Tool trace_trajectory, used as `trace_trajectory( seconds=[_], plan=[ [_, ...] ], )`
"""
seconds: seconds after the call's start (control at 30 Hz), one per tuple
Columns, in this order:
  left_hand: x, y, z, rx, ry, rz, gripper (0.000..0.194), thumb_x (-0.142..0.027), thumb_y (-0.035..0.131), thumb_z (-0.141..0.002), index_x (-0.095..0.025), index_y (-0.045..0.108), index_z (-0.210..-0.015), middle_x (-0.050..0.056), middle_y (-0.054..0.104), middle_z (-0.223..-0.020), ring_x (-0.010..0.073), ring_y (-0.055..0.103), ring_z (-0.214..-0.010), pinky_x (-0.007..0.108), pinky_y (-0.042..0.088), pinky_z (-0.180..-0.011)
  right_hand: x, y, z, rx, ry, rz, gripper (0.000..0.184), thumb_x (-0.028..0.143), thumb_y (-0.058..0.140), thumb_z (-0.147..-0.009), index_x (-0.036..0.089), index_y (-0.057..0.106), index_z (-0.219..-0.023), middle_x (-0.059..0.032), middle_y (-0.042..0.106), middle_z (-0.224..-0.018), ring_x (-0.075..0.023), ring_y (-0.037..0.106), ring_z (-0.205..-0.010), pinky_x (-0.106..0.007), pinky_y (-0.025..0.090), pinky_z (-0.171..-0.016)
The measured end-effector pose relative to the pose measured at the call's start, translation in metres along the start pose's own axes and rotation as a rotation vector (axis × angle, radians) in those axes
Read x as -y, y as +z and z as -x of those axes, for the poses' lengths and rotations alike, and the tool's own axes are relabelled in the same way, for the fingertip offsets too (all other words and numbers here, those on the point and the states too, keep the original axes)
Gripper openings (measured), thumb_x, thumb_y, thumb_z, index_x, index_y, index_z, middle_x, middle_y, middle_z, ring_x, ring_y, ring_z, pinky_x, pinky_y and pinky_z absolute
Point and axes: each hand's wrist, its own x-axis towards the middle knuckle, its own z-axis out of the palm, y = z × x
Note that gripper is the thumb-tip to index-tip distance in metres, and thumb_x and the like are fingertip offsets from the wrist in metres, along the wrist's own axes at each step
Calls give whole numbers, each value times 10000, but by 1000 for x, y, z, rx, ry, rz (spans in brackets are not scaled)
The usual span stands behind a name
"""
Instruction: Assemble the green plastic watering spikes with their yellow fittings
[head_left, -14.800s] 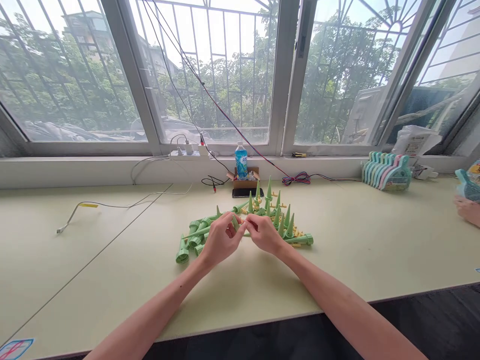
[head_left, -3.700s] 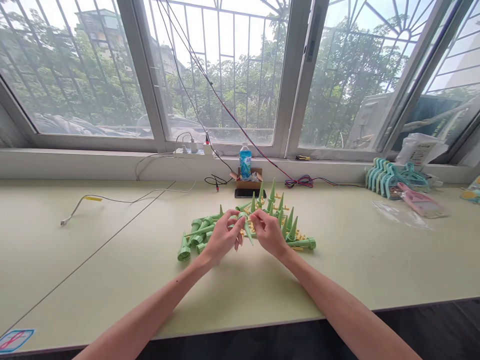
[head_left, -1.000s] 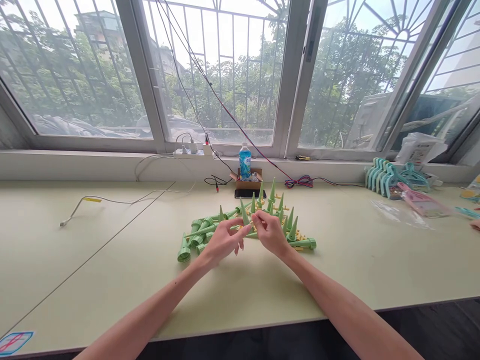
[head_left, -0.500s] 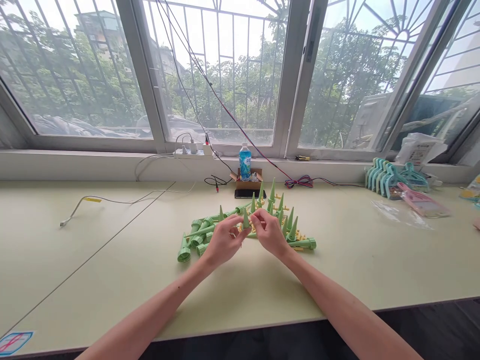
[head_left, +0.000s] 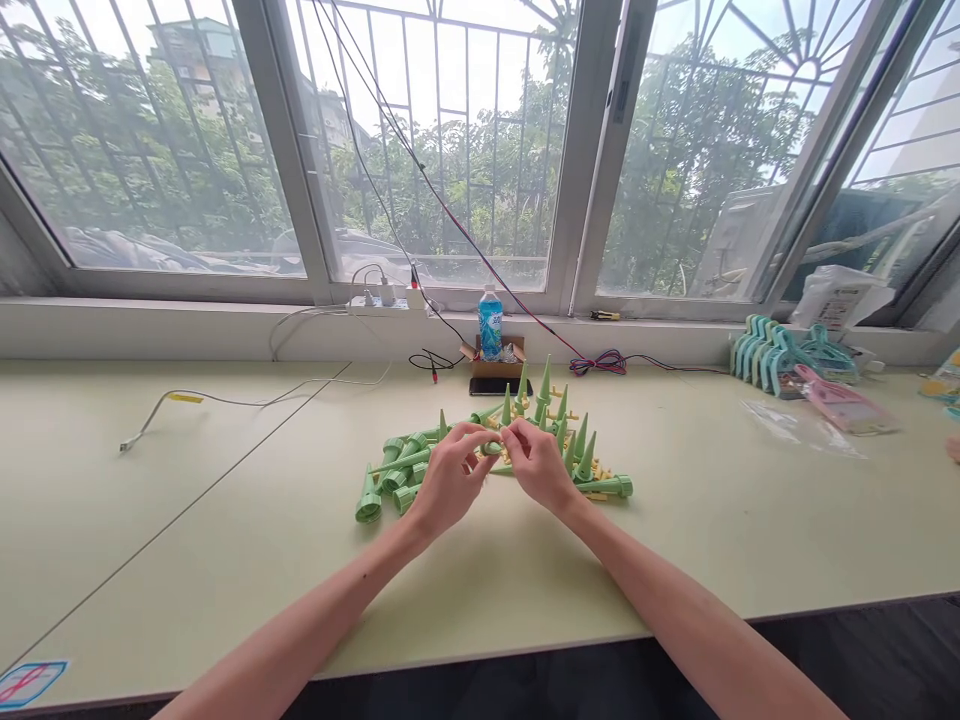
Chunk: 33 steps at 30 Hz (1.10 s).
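Left grip (head_left: 452, 478) clamped on green spike (head_left: 491, 449), right grip (head_left: 537, 464) unclear; bottle label (head_left: 494, 320) illegible.

A pale yellow-green tabletop (head_left: 675, 560) is carrying a small open cardboard box (head_left: 499, 369) near its back edge. Just in front of the box, a black smartphone (head_left: 500, 387) is lying flat. Nearer still, green plastic spikes (head_left: 412, 448) and yellow pegs (head_left: 597, 471) are spreading (several spikes are standing points up). Left of the box, a pale cable (head_left: 259, 404) is trailing; right of it, a red-and-blue cable bundle (head_left: 600, 363) is resting, and farther right a clear plastic sleeve (head_left: 799, 428) is lying.
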Motion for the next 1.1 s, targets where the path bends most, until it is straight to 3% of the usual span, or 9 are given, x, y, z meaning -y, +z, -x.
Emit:
trace_trajectory(
  seconds=[0.13, 0.27, 0.37, 0.5, 0.83, 1.1],
  plan=[
    [-2, -1, -1, -66, -70, 52, 257, -297, 579, -825, -223, 584, -1071, 58, 562, -1091, 78, 562, -574, 209, 495, -468, 2, 0, 1, -43, -8, -31, 274, 374, 414, -950, 194, 461, -749, 42, 403, -590, -98, 341, -498, -235, 276, -484],
    [0, -4, -4, -88, -200, 218, 233, -380, 597, -823, -182, 551, -935, 26, 586, -878, 91, 564, -508, 211, 472, -406, 4, -2, 1, -110, -8, -50, 280, 390, 405, -959, 194, 461, -766, 46, 392, -596, -91, 329, -488, -229, 277, -473],
    [-2, -5, -5, 20, -327, 413, 406, -530, 519, -855, -143, 556, -739, 21, 561, -692, 110, 555, -472, 224, 459, -377, 4, -3, 1, -106, -24, -60, 274, 392, 408, -960, 195, 461, -776, 45, 390, -601, -89, 329, -486, -227, 281, -470],
    [-5, -5, -7, 192, -458, 547, 537, -625, 513, -822, -121, 557, -640, 36, 565, -628, 105, 529, -431, 224, 435, -360, 3, -3, 2, -48, -51, -95, 263, 389, 418, -957, 198, 457, -780, 46, 375, -607, -87, 313, -483, -228, 277, -461],
    [-1, -5, -4, 158, -356, 542, 388, -520, 639, -784, -142, 570, -729, -24, 523, -575, 90, 527, -442, 205, 447, -404, -2, -1, 1, -19, -67, -88, 267, 376, 424, -946, 199, 451, -748, 47, 360, -592, -92, 288, -485, -234, 265, -467],
    [-3, -8, -5, 53, -243, 450, 262, -365, 730, -710, -163, 590, -803, -6, 581, -738, 62, 496, -440, 190, 412, -374, -1, 0, 0, -4, -38, -41, 275, 346, 414, -941, 197, 441, -712, 42, 370, -575, -100, 306, -494, -236, 245, -474]
  ],
)
